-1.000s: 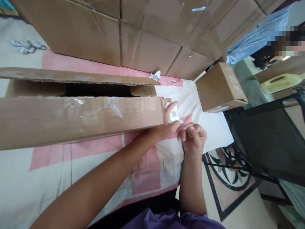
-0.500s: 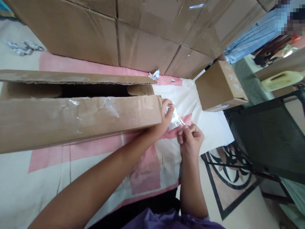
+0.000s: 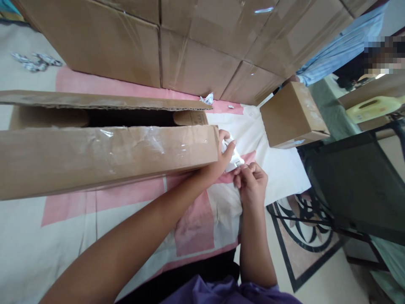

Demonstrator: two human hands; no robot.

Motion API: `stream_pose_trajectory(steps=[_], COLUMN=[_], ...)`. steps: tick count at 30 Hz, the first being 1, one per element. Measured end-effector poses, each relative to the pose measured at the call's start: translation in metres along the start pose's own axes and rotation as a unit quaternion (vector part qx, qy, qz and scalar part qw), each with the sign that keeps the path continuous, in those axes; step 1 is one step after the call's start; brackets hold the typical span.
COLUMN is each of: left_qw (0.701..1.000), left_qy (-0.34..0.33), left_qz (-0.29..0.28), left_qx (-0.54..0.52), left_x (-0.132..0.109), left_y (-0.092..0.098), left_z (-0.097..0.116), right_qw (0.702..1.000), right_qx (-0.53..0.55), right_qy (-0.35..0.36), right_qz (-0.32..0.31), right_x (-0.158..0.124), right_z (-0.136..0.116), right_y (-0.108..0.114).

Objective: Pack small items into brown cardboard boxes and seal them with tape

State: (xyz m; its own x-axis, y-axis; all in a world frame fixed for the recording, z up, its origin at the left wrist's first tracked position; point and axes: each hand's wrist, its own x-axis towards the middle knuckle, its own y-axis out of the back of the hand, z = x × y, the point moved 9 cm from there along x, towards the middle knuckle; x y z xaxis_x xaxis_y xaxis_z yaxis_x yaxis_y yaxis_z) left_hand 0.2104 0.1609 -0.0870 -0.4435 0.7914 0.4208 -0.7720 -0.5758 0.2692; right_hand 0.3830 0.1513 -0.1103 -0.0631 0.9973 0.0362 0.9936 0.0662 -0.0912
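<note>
Left hand (image 3: 222, 157) curled round a white item (image 3: 236, 160) now, just right of the box (image 3: 107, 145)! Right hand (image 3: 253, 180), fingertips pinched narrow, has its near edge.

Left hand (image 3: 224, 157), fingers spread a second ago, now curled around a white item (image 3: 236, 161), right hand (image 3: 253, 181) shifted closer, fingertips pinched at the item's near end.

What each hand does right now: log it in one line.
left hand: holding white item | right hand: fingers closed at its near edge | open carton: beside left hand | small box: beyond right hand
</note>
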Motion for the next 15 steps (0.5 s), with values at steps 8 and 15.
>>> stream_pose_trajectory(steps=[8, 15], left_qw=[1.0, 1.0], left_qy=[-0.013, -0.016], left_qz=[0.0, 0.005], left_qx=[0.016, 0.011], left_x=[0.0001, 0.0006], left_y=[-0.0028, -0.0007], left_z=[-0.0015, 0.0013], right_qw=[1.0, 1.0], right_qx=[-0.003, 0.015], right_qy=[-0.015, -0.021], right_qz=[-0.009, -0.018], right_x=[0.0026, 0.0045], right_z=[0.0029, 0.0023], right_y=[-0.001, -0.0006])
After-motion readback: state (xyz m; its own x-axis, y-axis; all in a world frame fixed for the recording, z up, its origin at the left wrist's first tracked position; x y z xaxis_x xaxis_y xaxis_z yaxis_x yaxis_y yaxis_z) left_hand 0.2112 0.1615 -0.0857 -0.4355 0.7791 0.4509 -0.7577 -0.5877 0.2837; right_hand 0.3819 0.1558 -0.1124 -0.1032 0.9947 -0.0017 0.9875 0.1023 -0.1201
